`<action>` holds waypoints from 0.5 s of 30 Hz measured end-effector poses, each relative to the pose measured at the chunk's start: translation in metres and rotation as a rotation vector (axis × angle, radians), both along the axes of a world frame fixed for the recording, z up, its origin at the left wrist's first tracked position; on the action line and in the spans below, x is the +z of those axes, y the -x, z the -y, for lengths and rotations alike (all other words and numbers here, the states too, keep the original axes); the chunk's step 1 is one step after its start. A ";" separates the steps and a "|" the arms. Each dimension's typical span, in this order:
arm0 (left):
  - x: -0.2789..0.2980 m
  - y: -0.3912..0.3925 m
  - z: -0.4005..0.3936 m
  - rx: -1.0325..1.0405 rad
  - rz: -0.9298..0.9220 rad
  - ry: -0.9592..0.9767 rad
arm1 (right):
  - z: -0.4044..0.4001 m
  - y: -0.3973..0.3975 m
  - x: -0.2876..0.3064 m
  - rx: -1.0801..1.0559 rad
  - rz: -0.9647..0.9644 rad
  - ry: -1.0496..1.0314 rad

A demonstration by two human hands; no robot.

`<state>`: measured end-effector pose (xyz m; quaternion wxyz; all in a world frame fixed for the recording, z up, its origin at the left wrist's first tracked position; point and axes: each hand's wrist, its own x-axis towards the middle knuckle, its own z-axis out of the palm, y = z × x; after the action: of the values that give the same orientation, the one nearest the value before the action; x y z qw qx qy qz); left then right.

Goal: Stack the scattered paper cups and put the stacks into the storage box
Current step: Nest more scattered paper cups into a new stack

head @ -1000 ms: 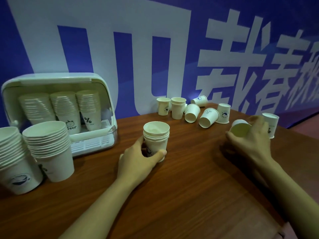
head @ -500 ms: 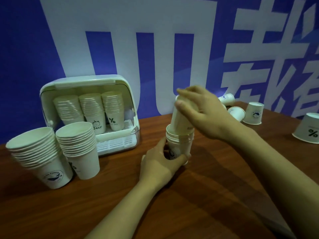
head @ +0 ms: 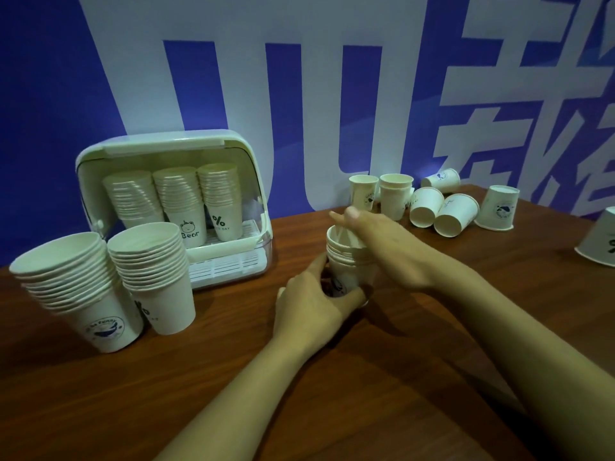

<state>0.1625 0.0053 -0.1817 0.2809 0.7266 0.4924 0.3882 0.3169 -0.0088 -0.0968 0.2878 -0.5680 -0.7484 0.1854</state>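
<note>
A short stack of white paper cups (head: 346,267) stands upright mid-table. My left hand (head: 312,304) grips its lower part from the near left side. My right hand (head: 389,247) lies over the right half of the rim, its fingers stretched across the top cup, which sits down in the stack. The white storage box (head: 166,144) stands open at the back left with three stacks inside (head: 186,201). Several loose cups (head: 456,214) stand or lie at the back right.
Two tall cup stacks (head: 83,287) (head: 156,271) stand on the wooden table (head: 399,377) left of my hands, in front of the box. One upside-down cup (head: 499,207) and another (head: 599,241) at the right edge. A blue and white banner wall runs behind.
My right hand brought a cup from the right and lowered it into the stack held by my left hand. The cup now sits fully down. My view has shifted left.
</note>
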 end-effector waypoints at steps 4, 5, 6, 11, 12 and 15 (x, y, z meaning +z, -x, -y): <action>0.003 0.000 0.001 0.003 -0.019 0.008 | -0.012 -0.028 -0.006 -0.189 -0.627 -0.177; 0.003 0.000 0.001 0.001 -0.022 0.017 | -0.020 -0.041 -0.015 -0.351 -0.582 -0.265; 0.003 0.000 0.001 -0.001 -0.017 0.029 | -0.031 -0.057 -0.025 -0.511 -0.449 -0.338; 0.004 -0.001 0.000 0.021 0.131 0.090 | -0.067 -0.123 -0.069 -0.796 0.213 -0.197; 0.005 -0.002 -0.001 0.024 0.145 0.093 | -0.069 -0.130 -0.071 -0.800 0.255 -0.159; 0.005 -0.003 -0.002 0.022 0.147 0.088 | -0.076 -0.150 -0.079 -0.829 0.304 -0.024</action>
<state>0.1657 0.0076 -0.1769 0.3435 0.6778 0.4949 0.4215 0.4672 0.0668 -0.1761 0.2311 -0.8376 -0.4934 -0.0403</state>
